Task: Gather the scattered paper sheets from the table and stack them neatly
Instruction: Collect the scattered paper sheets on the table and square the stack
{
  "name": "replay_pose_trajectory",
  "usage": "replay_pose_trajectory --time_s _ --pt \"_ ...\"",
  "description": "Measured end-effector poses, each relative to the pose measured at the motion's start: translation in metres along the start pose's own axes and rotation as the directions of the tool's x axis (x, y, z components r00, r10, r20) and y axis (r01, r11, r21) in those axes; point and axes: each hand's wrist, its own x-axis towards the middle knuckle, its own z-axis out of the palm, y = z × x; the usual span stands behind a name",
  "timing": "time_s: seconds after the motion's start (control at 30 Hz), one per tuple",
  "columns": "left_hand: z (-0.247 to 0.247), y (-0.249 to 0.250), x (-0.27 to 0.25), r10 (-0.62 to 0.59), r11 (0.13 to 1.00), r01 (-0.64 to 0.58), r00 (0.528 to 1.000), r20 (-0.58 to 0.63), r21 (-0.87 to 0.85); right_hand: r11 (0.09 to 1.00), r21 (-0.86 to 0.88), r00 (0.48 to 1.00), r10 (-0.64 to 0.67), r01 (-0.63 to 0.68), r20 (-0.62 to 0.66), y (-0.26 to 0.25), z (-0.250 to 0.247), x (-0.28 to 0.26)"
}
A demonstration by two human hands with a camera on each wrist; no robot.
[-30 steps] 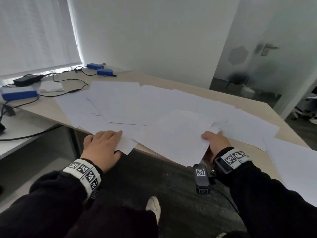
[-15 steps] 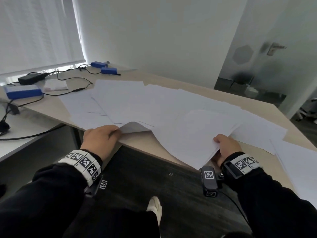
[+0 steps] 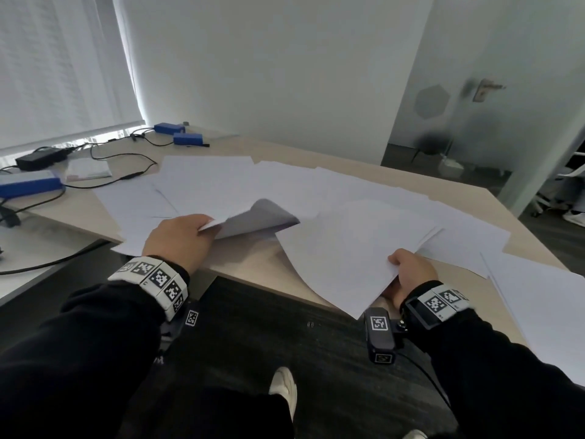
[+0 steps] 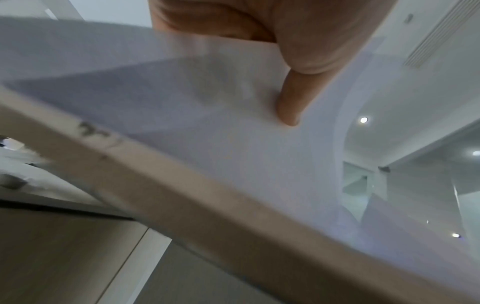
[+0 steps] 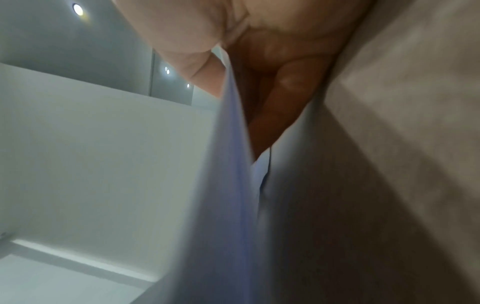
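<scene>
Several white paper sheets point(image 3: 221, 185) lie scattered and overlapping on the wooden table point(image 3: 253, 267). My left hand point(image 3: 182, 239) pinches the corner of one sheet point(image 3: 253, 217), which curls up off the table and shows its shaded underside. In the left wrist view my thumb point(image 4: 293, 98) presses under that sheet point(image 4: 233, 144). My right hand point(image 3: 410, 274) grips a sheet point(image 3: 342, 251) that hangs over the table's near edge, thumb on top and fingers beneath. The right wrist view shows the paper point(image 5: 233, 185) pinched between thumb and fingers point(image 5: 275, 102).
Blue boxes point(image 3: 186, 138), a black power brick point(image 3: 38, 158) and cables point(image 3: 126, 177) sit at the far left of the table. More sheets point(image 3: 544, 299) overhang the right edge. A glass door point(image 3: 474, 122) stands beyond. Dark floor lies below.
My left hand has pinched a sheet's corner and lifted it up and to the right, so it now curls high. My right hand keeps its hold on the overhanging sheet.
</scene>
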Motion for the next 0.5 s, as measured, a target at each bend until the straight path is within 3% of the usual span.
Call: replay_pose_trajectory --time_s 0.23,0.37,0.5 --pt "-0.034 0.038 -0.005 0.041 0.978 -0.074 0.985 -0.165 -0.197 1.0 0.016 1.0 0.025 -0.024 -0.014 -0.002 -0.03 0.004" --pt "-0.035 0.065 -0.016 0.153 0.948 -0.207 0.962 -0.225 -0.24 0.999 0.017 0.999 0.031 -0.031 0.007 -0.002 -0.032 -0.004" --pt "-0.012 0.097 -0.032 0.291 0.901 -0.341 0.934 -0.208 -0.27 0.998 0.019 0.997 0.051 -0.052 0.059 -0.005 -0.036 -0.023"
